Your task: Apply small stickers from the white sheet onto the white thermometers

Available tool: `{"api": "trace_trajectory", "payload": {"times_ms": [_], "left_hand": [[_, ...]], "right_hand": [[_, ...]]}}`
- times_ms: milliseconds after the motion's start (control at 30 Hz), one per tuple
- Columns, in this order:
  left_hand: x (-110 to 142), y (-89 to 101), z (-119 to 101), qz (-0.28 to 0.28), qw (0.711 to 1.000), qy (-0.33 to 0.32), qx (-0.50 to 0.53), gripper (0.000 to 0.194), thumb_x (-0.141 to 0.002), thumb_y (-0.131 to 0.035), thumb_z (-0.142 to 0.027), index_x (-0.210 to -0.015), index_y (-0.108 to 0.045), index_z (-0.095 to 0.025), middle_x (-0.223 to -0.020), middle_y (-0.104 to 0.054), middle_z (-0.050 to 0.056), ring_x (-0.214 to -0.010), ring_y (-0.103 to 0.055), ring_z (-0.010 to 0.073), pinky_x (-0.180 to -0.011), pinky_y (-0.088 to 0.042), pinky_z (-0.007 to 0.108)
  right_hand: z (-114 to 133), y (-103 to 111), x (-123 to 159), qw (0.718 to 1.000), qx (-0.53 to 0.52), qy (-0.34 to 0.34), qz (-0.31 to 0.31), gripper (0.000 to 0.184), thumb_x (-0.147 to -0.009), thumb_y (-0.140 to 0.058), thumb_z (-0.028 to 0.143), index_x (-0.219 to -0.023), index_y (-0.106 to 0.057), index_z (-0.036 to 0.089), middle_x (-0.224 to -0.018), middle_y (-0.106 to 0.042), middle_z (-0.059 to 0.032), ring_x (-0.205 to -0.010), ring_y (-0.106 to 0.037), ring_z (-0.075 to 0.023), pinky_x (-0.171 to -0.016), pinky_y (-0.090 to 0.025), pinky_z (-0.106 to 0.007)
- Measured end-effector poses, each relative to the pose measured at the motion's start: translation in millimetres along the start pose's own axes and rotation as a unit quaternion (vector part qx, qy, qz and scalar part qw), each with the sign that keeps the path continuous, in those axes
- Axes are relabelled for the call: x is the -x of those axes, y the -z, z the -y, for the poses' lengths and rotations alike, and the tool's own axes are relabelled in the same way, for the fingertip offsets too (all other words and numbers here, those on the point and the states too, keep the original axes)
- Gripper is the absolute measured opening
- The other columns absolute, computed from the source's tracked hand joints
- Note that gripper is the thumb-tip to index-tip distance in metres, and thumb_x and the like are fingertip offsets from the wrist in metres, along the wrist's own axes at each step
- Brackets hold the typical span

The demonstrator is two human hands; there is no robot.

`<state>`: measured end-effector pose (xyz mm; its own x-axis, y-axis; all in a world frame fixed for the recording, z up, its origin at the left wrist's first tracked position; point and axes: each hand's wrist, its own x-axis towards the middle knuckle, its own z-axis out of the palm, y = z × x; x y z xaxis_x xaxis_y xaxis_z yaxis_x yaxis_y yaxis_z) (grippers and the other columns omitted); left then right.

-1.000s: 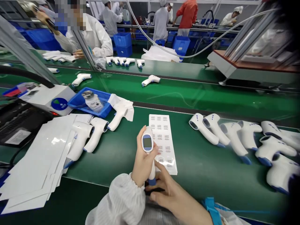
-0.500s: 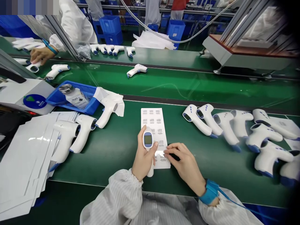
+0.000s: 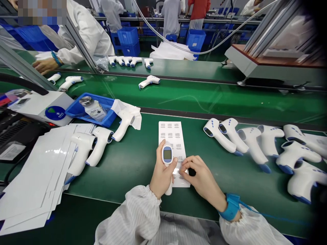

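My left hand (image 3: 162, 175) grips a white handheld infrared thermometer (image 3: 167, 154) upright, its lit display facing me, over the lower part of a white label sheet (image 3: 171, 136). My right hand (image 3: 201, 180) sits beside it, with thumb and fingertips pinched together on the sheet's lower right edge. Whether they hold a single label is too small to tell. Several white thermometers (image 3: 251, 143) lie on the green belt to the right, and several more (image 3: 102, 144) lie to the left.
A stack of white sheets (image 3: 33, 177) lies at the left by a white machine (image 3: 41, 109). A blue tray (image 3: 89, 110) holds a labelled bottle (image 3: 93, 109). A co-worker's hand (image 3: 44, 66) works across a second belt (image 3: 153, 92).
My right hand has moved from the thermometer's lower end onto the sheet's lower right edge. The thermometer now stands higher on the sheet in my left hand. The view has tilted slightly.
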<state>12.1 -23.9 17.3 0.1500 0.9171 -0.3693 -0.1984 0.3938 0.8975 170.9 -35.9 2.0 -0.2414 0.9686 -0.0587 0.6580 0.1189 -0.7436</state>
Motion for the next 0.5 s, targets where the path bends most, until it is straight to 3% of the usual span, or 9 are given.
{"api": "trace_trajectory", "payload": {"times_ms": [67,133,200,233,300,367,433,500], "left_hand": [[-0.4,1.8,2.3,0.008,1.000,-0.016,-0.003,0.073,-0.089,-0.059,-0.042,-0.148,-0.016,-0.036,-0.129,-0.059,0.008,-0.059,-0.056,0.0098,-0.049,-0.048,0.023],[-0.6,3.6,4.8,0.018,0.999,-0.044,-0.004,0.070,-0.091,-0.058,-0.038,-0.148,-0.018,-0.035,-0.142,-0.050,0.007,-0.091,-0.065,0.0173,-0.075,-0.055,0.029],[-0.3,4.6,6.2,0.028,0.997,-0.070,0.001,0.067,-0.092,-0.056,-0.036,-0.149,-0.019,-0.034,-0.150,-0.041,0.005,-0.123,-0.053,0.0216,-0.100,-0.046,0.034],[0.0,4.8,6.3,0.032,0.997,-0.070,0.004,0.068,-0.093,-0.055,-0.037,-0.150,-0.018,-0.034,-0.151,-0.040,0.005,-0.129,-0.048,0.0224,-0.105,-0.042,0.035],[0.7,4.7,5.7,0.036,0.998,-0.056,0.006,0.071,-0.093,-0.053,-0.043,-0.151,-0.014,-0.036,-0.154,-0.036,0.006,-0.125,-0.052,0.0247,-0.098,-0.048,0.037],[1.1,4.2,4.5,0.033,0.999,-0.033,0.000,0.075,-0.091,-0.053,-0.048,-0.152,-0.010,-0.037,-0.155,-0.033,0.009,-0.107,-0.063,0.0256,-0.079,-0.056,0.036],[1.1,3.7,3.2,0.025,0.999,-0.023,-0.009,0.078,-0.090,-0.054,-0.049,-0.153,-0.010,-0.035,-0.154,-0.034,0.012,-0.095,-0.066,0.0245,-0.067,-0.056,0.034],[0.9,3.3,2.3,0.014,0.999,-0.032,-0.015,0.076,-0.090,-0.056,-0.045,-0.153,-0.013,-0.032,-0.152,-0.037,0.012,-0.098,-0.065,0.0243,-0.068,-0.055,0.031]], "right_hand": [[10.5,9.2,4.3,0.997,0.011,0.064,0.052,0.015,-0.085,-0.058,0.017,-0.072,-0.062,0.023,-0.092,-0.067,-0.0057,-0.089,-0.058,-0.0235,-0.079,-0.046,-0.041],[22.3,19.6,7.2,0.988,-0.041,0.089,0.118,0.013,-0.084,-0.058,0.017,-0.074,-0.062,0.024,-0.091,-0.067,-0.0046,-0.082,-0.060,-0.0201,-0.074,-0.047,-0.036],[33.2,28.4,3.7,0.977,-0.132,0.069,0.151,0.010,-0.084,-0.060,0.019,-0.075,-0.063,0.024,-0.093,-0.065,-0.0036,-0.079,-0.062,-0.0176,-0.073,-0.050,-0.032],[37.8,31.4,-1.1,0.974,-0.169,0.056,0.143,0.009,-0.083,-0.062,0.021,-0.075,-0.063,0.023,-0.095,-0.065,-0.0037,-0.083,-0.062,-0.0178,-0.075,-0.051,-0.032],[44.3,34.0,-15.7,0.974,-0.201,0.041,0.099,0.009,-0.081,-0.065,0.022,-0.072,-0.063,0.023,-0.104,-0.064,-0.0045,-0.098,-0.061,-0.0204,-0.087,-0.049,-0.034],[47.1,32.8,-32.7,0.977,-0.203,0.033,0.053,0.010,-0.079,-0.067,0.023,-0.069,-0.064,0.022,-0.112,-0.063,-0.0049,-0.110,-0.057,-0.0227,-0.099,-0.043,-0.039],[47.3,30.0,-47.5,0.976,-0.212,0.024,0.032,0.009,-0.077,-0.068,0.023,-0.068,-0.065,0.022,-0.114,-0.063,-0.0053,-0.112,-0.056,-0.0236,-0.102,-0.041,-0.042],[46.3,27.5,-57.4,0.973,-0.230,0.016,0.026,0.009,-0.076,-0.068,0.024,-0.069,-0.064,0.021,-0.111,-0.065,-0.0059,-0.108,-0.059,-0.0229,-0.101,-0.041,-0.041]]}}
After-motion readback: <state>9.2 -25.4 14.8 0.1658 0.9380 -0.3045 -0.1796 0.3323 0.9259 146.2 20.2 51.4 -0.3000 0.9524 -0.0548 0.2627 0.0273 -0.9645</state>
